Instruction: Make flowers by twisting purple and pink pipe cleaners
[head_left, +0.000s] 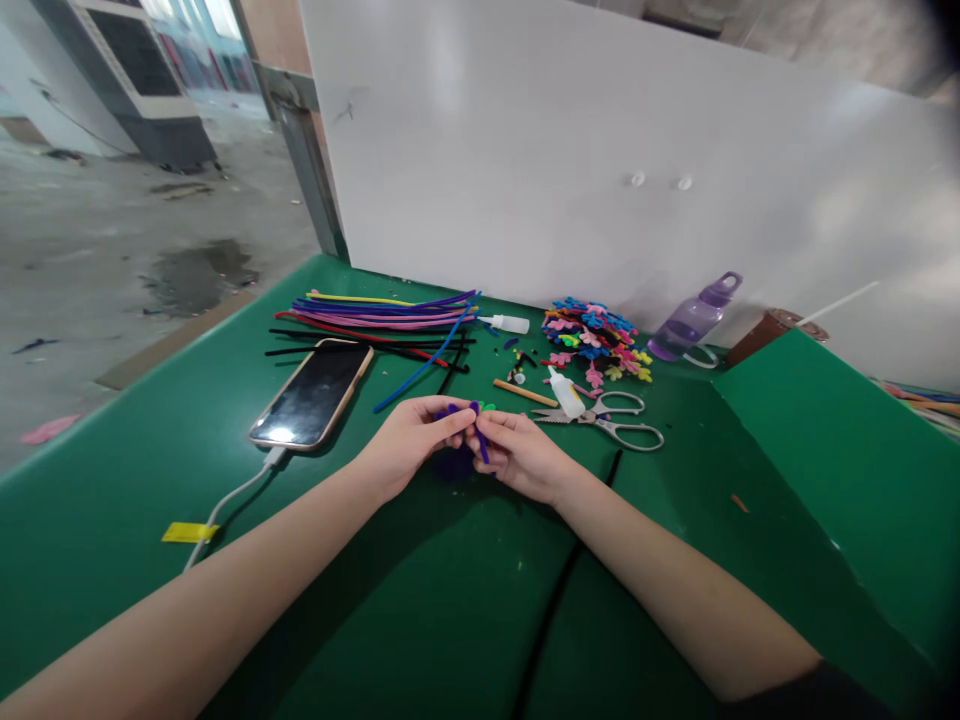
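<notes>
Over the green table my left hand [417,436] pinches a purple pipe cleaner [482,446] that is bent into loops. My right hand [520,452] meets it fingertip to fingertip and grips the same pipe cleaner, whose straight end points down. A bit of bright green shows just behind the fingers. The fingers hide much of the looped shape. Just beyond my right hand lie grey-handled scissors [616,420], with a white glue bottle [565,392] resting across their blades. A black pipe cleaner [559,590] runs under my right forearm toward the front.
A bundle of coloured pipe cleaners [390,312] lies at the back left, near a charging phone [315,394]. Bent pipe-cleaner flowers [592,335] are heaped at the back beside a purple water bottle [694,318]. A second glue bottle [508,323] and a wooden stick [525,392] lie between.
</notes>
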